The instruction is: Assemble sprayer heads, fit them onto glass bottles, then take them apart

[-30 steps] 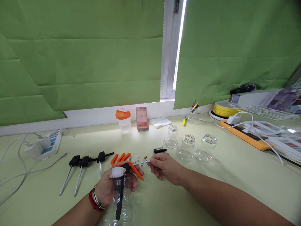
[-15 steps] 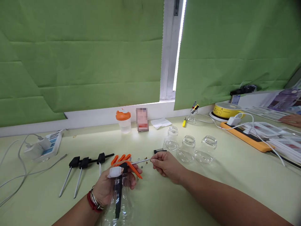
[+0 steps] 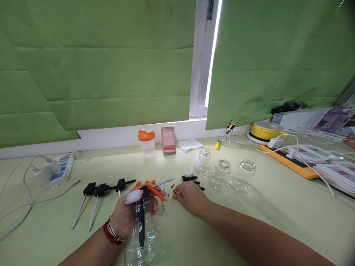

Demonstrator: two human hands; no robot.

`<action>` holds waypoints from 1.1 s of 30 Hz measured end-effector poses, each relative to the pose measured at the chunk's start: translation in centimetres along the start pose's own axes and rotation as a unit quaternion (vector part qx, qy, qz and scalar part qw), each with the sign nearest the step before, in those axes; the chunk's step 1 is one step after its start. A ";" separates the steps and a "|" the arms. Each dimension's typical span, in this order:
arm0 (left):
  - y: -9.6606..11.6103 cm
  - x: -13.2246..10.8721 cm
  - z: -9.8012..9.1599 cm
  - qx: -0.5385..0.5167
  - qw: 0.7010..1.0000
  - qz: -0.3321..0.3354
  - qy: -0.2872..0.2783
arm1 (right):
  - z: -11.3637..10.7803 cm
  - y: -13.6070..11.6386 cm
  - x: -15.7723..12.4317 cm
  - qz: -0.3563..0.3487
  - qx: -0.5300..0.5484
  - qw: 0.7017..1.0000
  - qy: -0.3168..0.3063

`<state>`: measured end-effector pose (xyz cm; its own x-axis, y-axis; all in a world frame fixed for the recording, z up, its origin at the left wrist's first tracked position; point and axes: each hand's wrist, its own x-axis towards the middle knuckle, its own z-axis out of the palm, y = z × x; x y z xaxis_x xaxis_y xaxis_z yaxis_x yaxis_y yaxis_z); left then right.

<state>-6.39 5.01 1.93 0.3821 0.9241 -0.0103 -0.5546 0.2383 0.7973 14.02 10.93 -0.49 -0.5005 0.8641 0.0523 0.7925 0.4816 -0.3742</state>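
Observation:
My left hand (image 3: pixel 124 216) is wrapped round the neck of a clear spray bottle (image 3: pixel 149 236). A black pump head with a dark tube sits in its mouth, with an orange trigger (image 3: pixel 157 193) and a thin metal rod (image 3: pixel 163 182) pointing right. White wrapping covers one fingertip. My right hand (image 3: pixel 191 195) rests low on the table, thumb and forefinger pinched beside small brown pieces (image 3: pixel 173 186); whatever lies between them is too small to make out. Black spring parts (image 3: pixel 189 177) lie just behind this hand. More orange triggers (image 3: pixel 138 184) are partly hidden behind the bottle head.
Three black heads with metal rods (image 3: pixel 95 210) lie at left, near a power strip (image 3: pixel 62 171). Clear bottles (image 3: pixel 221 177) stand at right. Behind are an orange-lidded cup (image 3: pixel 146 142), a box (image 3: pixel 169 140) and a yellow screwdriver (image 3: pixel 217 145). Another person's hand (image 3: pixel 350 141) shows far right.
My right hand has left the metal rod's tip and dropped to the small brown pieces on the table. The bottle is still in my left hand, its rod tilted up more.

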 end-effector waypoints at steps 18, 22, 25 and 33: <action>0.7 -1.4 1.9 0.060 0.992 0.093 0.066 | -1.7 -1.0 -3.8 0.057 0.684 0.689 -0.234; 1.3 -0.8 2.0 0.127 0.983 0.064 0.115 | -2.1 -0.1 -3.4 0.057 0.517 0.829 -0.204; 1.2 -0.7 2.0 0.150 0.980 0.052 0.118 | -1.7 0.3 -3.2 -0.005 0.215 0.973 -0.088; 0.9 -0.8 2.3 0.151 0.981 0.043 0.110 | 0.2 0.6 -2.3 -0.062 -0.129 0.988 -0.056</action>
<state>-5.51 3.85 4.00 0.1564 0.9869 -0.0393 -0.3209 0.0884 0.9430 15.54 9.23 -1.03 -0.6235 0.7814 -0.0249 0.7776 0.6166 -0.1226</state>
